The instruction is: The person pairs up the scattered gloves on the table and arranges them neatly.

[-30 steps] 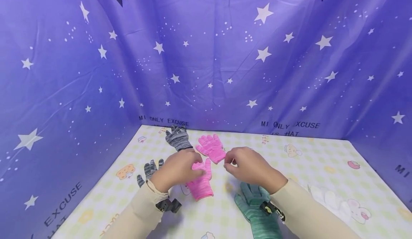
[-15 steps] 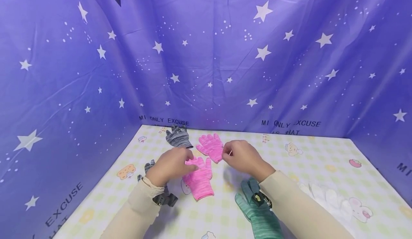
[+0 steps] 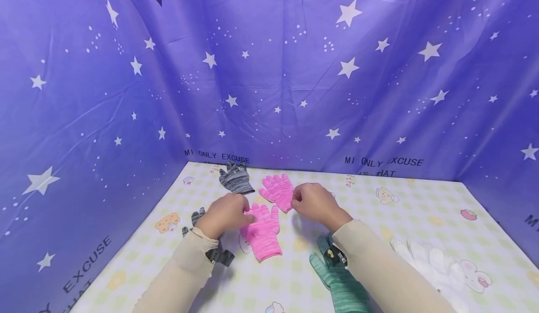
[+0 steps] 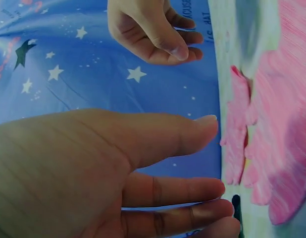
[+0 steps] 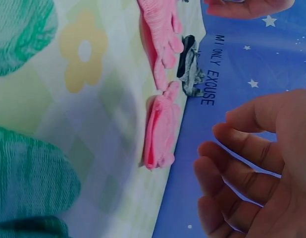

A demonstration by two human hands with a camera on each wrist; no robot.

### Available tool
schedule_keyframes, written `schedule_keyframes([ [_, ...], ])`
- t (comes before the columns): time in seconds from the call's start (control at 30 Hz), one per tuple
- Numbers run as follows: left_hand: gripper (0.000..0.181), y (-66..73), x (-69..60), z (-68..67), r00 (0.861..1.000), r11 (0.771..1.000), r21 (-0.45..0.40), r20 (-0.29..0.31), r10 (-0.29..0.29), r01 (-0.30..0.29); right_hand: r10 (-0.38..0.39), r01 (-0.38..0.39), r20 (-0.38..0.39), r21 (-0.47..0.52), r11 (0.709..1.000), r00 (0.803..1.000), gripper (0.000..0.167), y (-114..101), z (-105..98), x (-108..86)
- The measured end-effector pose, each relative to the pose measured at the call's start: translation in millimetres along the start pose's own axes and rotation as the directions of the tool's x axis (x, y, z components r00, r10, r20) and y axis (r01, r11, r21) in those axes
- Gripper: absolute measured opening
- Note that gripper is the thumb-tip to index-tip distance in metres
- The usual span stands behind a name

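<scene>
In the head view, the left hand (image 3: 227,214) and its wrist hide much of the near grey glove (image 3: 198,215) between 7 and 8 o'clock, while at 5 o'clock the right sleeve (image 3: 379,261) overlies part of the green glove (image 3: 345,287), whose lower end the bottom edge cuts off. A white item (image 3: 425,264) at 4 o'clock, partly behind that sleeve, is too pale against the table cover (image 3: 412,214) for its outline to be told. In the left wrist view, the near pink glove (image 4: 291,109) is cropped at 3 o'clock; in the right wrist view, the right hand (image 5: 262,173) is cropped at 4 o'clock.
</scene>
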State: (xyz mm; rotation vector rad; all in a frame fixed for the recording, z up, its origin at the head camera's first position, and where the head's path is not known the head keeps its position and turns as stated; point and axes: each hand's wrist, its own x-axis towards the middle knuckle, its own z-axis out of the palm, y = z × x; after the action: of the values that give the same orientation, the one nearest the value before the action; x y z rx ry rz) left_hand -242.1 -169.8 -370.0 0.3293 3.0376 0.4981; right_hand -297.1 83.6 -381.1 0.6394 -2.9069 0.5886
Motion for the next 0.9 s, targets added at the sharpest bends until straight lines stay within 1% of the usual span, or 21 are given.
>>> schedule_keyframes([
  [0.13, 0.022, -3.0, 2.0, 3.9, 0.999, 0.999, 0.028, 0.025, -0.031, 0.03, 0.033, -0.033, 0.045, 0.012, 0.999, 0.998, 0.014, 1, 7, 3.5],
  [0.2, 0.022, -3.6, 2.3, 5.1, 0.998, 0.999, 0.026, 0.034, -0.048, 0.047, 0.046, -0.047, 0.078, 0.019, 0.999, 0.996, 0.016, 1, 10, 4.3],
  [0.43, 0.022, -7.0, 5.1, 9.6, 0.993, 0.994, 0.032, 0.058, -0.107, 0.106, 0.058, -0.062, 0.194, 0.016, 0.998, 0.979, 0.026, -6, 26, 2.5],
  [0.6, 0.024, -9.3, 6.5, 10.7, 0.993, 0.993, 0.044, 0.041, -0.109, 0.107, 0.046, -0.06, 0.273, 0.045, 0.997, 0.961, 0.043, -15, 32, -1.4],
  [0.67, 0.024, -10.4, 6.6, 10.6, 0.993, 0.993, 0.046, 0.032, -0.112, 0.111, 0.03, -0.052, 0.294, 0.068, 0.996, 0.955, 0.046, -19, 34, -3.3],
  [0.77, 0.023, -11.3, 7.2, 10.8, 0.992, 0.992, 0.046, 0.026, -0.122, 0.12, 0.006, -0.041, 0.325, 0.101, 0.994, 0.946, 0.044, -25, 37, -5.8],
  [0.9, 0.023, -11.6, 9.9, 11.8, 0.993, 0.993, 0.035, 0.034, -0.117, 0.116, 0.009, -0.051, 0.345, 0.112, 0.992, 0.939, 0.04, -29, 41, -8.1],
])
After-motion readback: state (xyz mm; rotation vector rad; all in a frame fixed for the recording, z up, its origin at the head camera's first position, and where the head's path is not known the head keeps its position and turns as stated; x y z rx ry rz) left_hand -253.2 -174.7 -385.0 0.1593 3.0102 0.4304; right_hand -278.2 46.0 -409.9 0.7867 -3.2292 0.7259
